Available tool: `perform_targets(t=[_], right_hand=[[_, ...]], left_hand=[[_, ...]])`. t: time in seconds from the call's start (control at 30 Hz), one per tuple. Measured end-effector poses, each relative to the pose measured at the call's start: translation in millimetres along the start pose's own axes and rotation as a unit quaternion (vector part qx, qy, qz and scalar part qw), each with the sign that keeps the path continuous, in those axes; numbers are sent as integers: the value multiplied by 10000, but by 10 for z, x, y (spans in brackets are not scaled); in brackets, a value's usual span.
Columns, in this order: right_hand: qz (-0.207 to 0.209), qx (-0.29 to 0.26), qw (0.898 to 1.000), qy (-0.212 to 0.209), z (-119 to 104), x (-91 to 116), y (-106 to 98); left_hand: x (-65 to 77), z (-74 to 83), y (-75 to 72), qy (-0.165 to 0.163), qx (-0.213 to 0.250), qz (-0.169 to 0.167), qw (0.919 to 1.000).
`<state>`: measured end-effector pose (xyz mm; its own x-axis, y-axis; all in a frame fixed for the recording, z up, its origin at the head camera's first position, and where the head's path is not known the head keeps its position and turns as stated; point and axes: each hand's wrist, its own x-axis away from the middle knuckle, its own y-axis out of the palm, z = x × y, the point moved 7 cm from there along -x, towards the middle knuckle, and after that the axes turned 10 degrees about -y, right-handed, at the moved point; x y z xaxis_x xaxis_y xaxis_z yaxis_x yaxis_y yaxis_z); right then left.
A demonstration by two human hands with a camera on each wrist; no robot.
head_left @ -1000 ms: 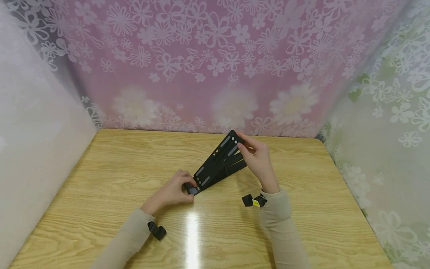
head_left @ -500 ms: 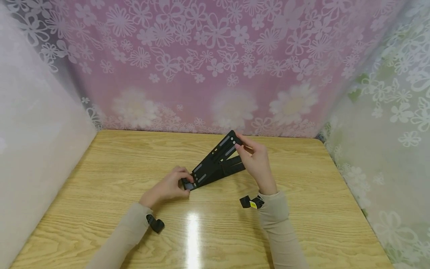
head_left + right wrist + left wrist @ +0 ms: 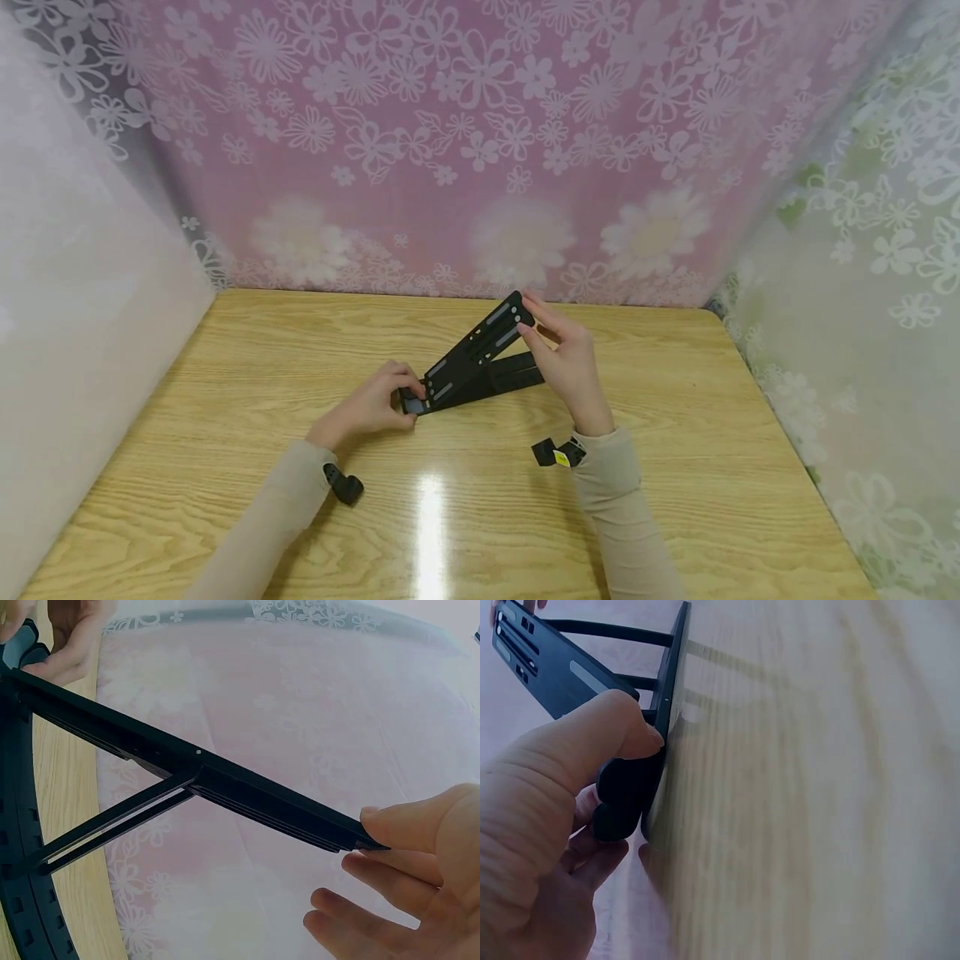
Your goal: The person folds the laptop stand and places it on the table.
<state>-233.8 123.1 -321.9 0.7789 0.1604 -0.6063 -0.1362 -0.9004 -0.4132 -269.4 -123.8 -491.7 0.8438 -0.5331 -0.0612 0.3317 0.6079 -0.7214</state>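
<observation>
A black folding laptop stand [image 3: 459,360] rests on the table, its slotted top plate with grey pads tilted up from its base. Two thin support struts [image 3: 124,817] link plate and base in the right wrist view. My left hand [image 3: 366,405] grips the hinged end, thumb on the near side and fingers over the far side; the left wrist view shows the thumb pressed beside the rounded lips [image 3: 619,799]. At the raised end, my right hand [image 3: 572,360] pinches the plate's edge between thumb and index finger, the other fingers free below.
The wood-grain table [image 3: 675,467] spreads around the stand. A pink flowered curtain [image 3: 465,150] hangs behind its far edge, with pale curtains [image 3: 870,350] at the sides. Both wrists wear small black cameras [image 3: 345,485].
The stand's hinged end has slid left and slightly away, my left hand moving with it. My right hand has shifted a little left. The base shows more below the raised plate.
</observation>
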Motion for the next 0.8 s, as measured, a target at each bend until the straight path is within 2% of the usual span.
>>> perform_targets(t=[0.2,0.43,0.53,0.77,0.8], right_hand=[[28,-109,9999,-79,62,3,29],[122,-197,9997,-27,412,44,97],[116,-213,9997,-51,454,54,100],[69,-159,9998,31,44,22,59],[47,-152,9999,30,44,24,64]], left_hand=[[-45,-62,-20,-127,76,-129,9998],[-88,-100,-53,-159,97,-87,9998],[-103,-122,-61,-179,95,-77,9998],[-135,-137,-89,-141,83,-51,9999],[-139,-133,-95,-123,90,-36,9999]])
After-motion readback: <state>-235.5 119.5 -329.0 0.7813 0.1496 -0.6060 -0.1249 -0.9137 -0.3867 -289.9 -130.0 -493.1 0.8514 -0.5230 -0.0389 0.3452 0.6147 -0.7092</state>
